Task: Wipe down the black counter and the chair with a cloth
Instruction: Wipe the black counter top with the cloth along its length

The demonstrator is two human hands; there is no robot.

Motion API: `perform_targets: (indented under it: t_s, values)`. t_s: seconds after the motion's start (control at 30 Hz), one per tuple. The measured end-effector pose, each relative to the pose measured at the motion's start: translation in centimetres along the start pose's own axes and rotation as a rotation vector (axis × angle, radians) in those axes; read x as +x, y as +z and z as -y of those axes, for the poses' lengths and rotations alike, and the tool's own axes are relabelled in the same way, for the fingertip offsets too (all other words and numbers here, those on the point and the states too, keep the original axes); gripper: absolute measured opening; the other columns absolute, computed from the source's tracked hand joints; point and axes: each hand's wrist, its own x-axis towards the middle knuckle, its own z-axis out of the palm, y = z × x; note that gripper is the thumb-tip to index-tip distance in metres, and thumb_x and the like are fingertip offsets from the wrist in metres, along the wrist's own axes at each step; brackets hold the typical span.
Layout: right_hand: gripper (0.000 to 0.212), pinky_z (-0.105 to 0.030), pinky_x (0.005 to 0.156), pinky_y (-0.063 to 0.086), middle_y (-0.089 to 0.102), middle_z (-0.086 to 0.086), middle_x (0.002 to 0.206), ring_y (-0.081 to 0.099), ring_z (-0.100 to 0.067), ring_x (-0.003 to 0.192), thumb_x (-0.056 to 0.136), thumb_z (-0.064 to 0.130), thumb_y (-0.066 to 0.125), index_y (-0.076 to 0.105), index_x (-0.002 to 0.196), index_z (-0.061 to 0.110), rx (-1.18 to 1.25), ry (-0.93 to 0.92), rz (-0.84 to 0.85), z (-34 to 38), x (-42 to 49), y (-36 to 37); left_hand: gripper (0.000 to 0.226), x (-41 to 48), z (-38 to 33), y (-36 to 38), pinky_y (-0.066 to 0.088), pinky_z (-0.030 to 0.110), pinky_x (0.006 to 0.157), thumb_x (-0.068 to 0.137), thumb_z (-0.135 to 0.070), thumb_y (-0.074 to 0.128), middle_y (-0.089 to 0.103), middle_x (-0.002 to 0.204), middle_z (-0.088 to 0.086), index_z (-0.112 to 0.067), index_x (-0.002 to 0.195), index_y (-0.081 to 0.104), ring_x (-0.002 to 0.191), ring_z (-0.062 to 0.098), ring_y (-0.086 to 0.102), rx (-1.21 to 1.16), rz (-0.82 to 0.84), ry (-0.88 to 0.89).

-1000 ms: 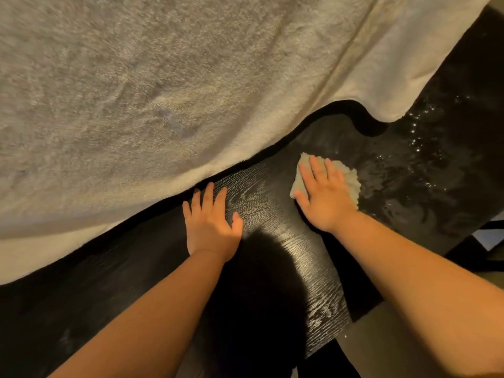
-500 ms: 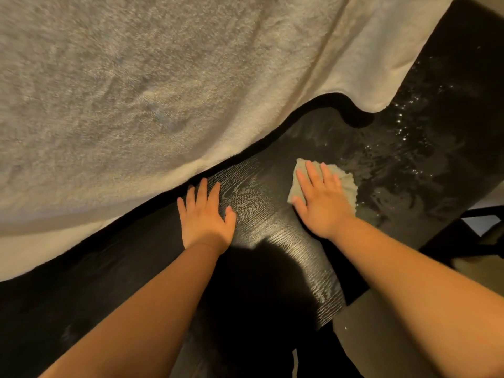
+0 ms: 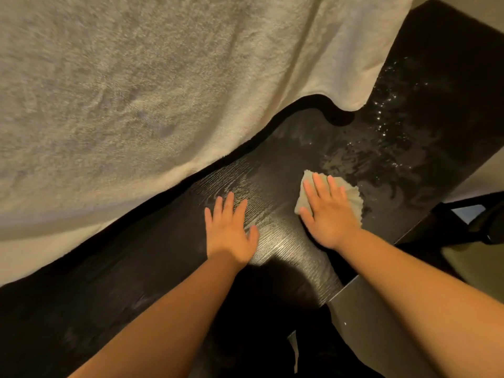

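Right hand (image 3: 328, 211) presses the small cloth (image 3: 346, 188) flat, fingers spread, mid-width on the black counter (image 3: 163, 255); left hand (image 3: 230, 231) braces open beside it; droplets toward the far end remain, chair seemingly untouched

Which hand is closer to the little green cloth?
Right. The right hand lies flat on top of the cloth, pressing it onto the black counter. The left hand rests on bare counter beside it, not touching.

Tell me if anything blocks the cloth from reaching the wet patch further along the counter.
Nothing visible does. The right hand presses the cloth flat on the black counter, and the wet patch starts just beyond it. The big towel hangs off to the side.
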Motion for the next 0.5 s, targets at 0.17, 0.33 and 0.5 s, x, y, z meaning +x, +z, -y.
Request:
perform_targets:
  t_s: [0.17, 0.33, 0.5]
  values:
    - [0.075, -0.057, 0.127, 0.014, 0.009, -0.002, 0.175, 0.002, -0.034, 0.16, 0.102, 0.059, 0.038, 0.018, 0.166, 0.027, -0.012, -0.247, 0.012, 2.3, -8.5, 3.2, 0.076, -1.1, -3.8, 1.0, 0.003, 0.062, 0.129, 0.095, -0.058, 0.029, 0.012, 0.177, 0.008, -0.03, 0.166, 0.028, 0.163, 0.034, 0.003, 0.03, 0.021, 0.099]
    - [0.075, -0.053, 0.129, 0.007, 0.006, 0.004, 0.175, 0.0, -0.028, 0.161, 0.102, 0.069, 0.023, 0.012, 0.166, 0.034, -0.042, -0.232, 0.029, -3.3, -6.1, 1.2, 0.077, -1.5, -4.7, 1.8, -0.001, 0.061, 0.129, 0.095, -0.061, 0.026, 0.004, 0.178, 0.006, -0.033, 0.167, 0.02, 0.163, 0.032, -0.003, 0.073, 0.032, 0.142]
    - [0.079, -0.043, 0.123, -0.016, -0.013, 0.001, 0.174, -0.016, -0.028, 0.159, 0.098, 0.065, 0.007, -0.005, 0.166, 0.028, -0.01, 0.03, 0.038, -4.3, -2.9, -0.8, 0.077, -1.4, -4.8, 1.8, 0.001, 0.06, 0.129, 0.095, -0.06, 0.028, 0.007, 0.177, 0.005, -0.032, 0.166, 0.025, 0.163, 0.031, -0.001, 0.043, 0.016, 0.128]
